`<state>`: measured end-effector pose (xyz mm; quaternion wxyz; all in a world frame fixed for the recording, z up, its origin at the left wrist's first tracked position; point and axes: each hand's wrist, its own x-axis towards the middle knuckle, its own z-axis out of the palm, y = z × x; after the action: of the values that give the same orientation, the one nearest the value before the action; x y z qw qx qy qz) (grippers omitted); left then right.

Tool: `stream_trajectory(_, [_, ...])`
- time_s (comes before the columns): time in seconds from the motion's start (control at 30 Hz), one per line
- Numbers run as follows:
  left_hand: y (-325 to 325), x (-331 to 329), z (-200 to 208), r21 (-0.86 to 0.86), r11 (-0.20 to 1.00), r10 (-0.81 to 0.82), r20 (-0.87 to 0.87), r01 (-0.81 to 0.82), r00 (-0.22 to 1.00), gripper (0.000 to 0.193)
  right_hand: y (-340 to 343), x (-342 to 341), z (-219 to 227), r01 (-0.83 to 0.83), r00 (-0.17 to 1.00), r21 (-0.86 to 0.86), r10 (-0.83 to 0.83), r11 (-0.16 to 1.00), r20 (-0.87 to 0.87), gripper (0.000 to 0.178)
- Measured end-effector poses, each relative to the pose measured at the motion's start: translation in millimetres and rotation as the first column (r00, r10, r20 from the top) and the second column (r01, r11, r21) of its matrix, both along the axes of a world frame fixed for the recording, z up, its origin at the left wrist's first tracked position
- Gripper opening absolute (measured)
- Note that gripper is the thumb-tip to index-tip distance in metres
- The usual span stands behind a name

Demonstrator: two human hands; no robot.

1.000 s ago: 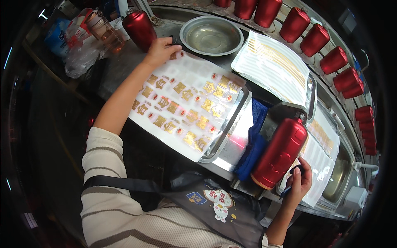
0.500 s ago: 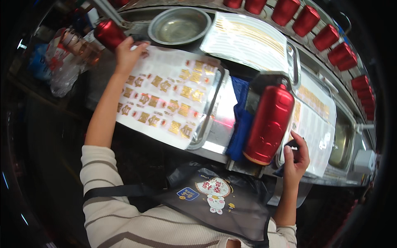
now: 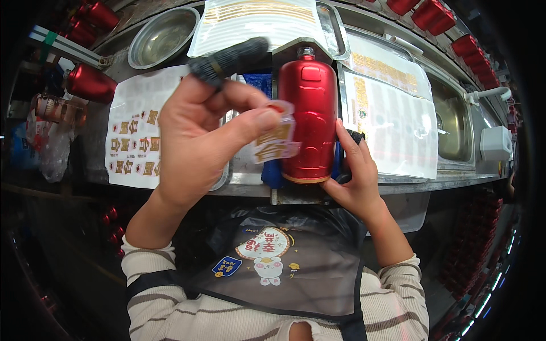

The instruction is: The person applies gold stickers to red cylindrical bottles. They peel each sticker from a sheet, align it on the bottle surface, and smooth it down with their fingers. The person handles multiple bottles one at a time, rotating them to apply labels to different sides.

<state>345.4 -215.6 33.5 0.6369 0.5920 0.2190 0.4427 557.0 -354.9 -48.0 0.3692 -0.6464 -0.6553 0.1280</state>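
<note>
Close to the camera, my left hand (image 3: 202, 133) pinches a small clear decal (image 3: 274, 136) with gold lettering and a red spot between thumb and fingers. A black finger cover (image 3: 230, 59) sits on its raised index finger. The decal hangs in front of the left side of a glossy red bottle (image 3: 307, 113), and I cannot tell if they touch. That bottle lies in a metal holder (image 3: 301, 43), neck away from me. My right hand (image 3: 358, 173) grips its lower right side, thumb at the base, with black covers on some fingers. Partly behind my left hand lies a decal sheet (image 3: 133, 131).
Blue cloth (image 3: 257, 83) lies by the holder. Behind are a metal bowl (image 3: 164, 37) and a striped gold sheet (image 3: 259, 25) on a tray. More sheets (image 3: 392, 122) lie at right, beside a sink (image 3: 449, 125). Another red bottle (image 3: 91, 83) is at left.
My left hand has come from the decal sheet's far left corner to the bottle, holding a decal. My right hand has closed in on the bottle's base. The view has turned.
</note>
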Motion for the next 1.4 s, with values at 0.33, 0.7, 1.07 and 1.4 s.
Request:
stream_trajectory(0.33, [24.0, 54.9, -27.1, 0.071, 0.994, 0.098, -0.192, -0.086, 0.977, 0.015, 29.1, 10.0, 26.2, 0.013, 0.714, -0.203, -0.151, 0.979, -0.684, 0.064])
stream_trajectory(0.7, [33.8, 60.2, -33.8, 0.212, 0.97, 0.168, -0.237, -0.118, 0.957, 0.017, 48.5, 1.2, 22.1, -0.064, 0.583, -0.242, -0.161, 0.968, -0.796, 0.08])
stream_trajectory(1.07, [32.8, 64.7, -30.5, 0.125, 0.984, 0.15, -0.207, -0.126, 0.967, 0.025, 46.7, 2.9, 19.7, -0.039, 0.703, -0.265, -0.162, 0.963, -0.693, 0.08])
stream_trajectory(1.4, [35.2, 67.5, -30.4, 0.149, 0.978, 0.178, -0.205, -0.149, 0.963, 0.026, 48.6, -0.9, 17.9, -0.024, 0.709, -0.248, -0.159, 0.968, -0.687, 0.079])
